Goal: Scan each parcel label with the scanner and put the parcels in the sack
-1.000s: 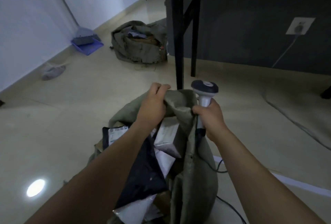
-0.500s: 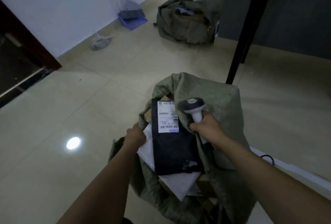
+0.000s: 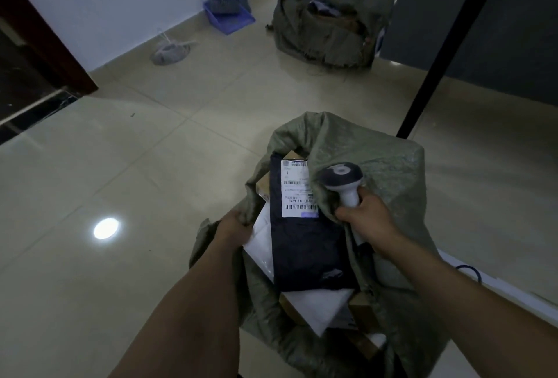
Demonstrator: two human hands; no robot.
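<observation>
A green woven sack (image 3: 392, 172) stands open on the tiled floor below me. Inside lies a dark blue parcel (image 3: 305, 254) with a white barcode label (image 3: 297, 189) facing up, on top of white parcels (image 3: 317, 305) and brown cardboard boxes. My left hand (image 3: 234, 228) grips the sack's left rim. My right hand (image 3: 367, 217) grips the white handle of the scanner (image 3: 342, 180) and pinches the sack's right rim with it. The scanner's dark head points up and left, beside the label.
A second green sack (image 3: 326, 30) with parcels sits at the back. A broom and blue dustpan (image 3: 229, 12) lean against the white wall. A black table leg (image 3: 434, 63) slants down right of the sack. A dark doorway (image 3: 27, 60) is at the left.
The view has swung down and left over the sack. My left hand has shifted from the top rim to the left rim, opening the mouth wider so the dark parcel's label shows.
</observation>
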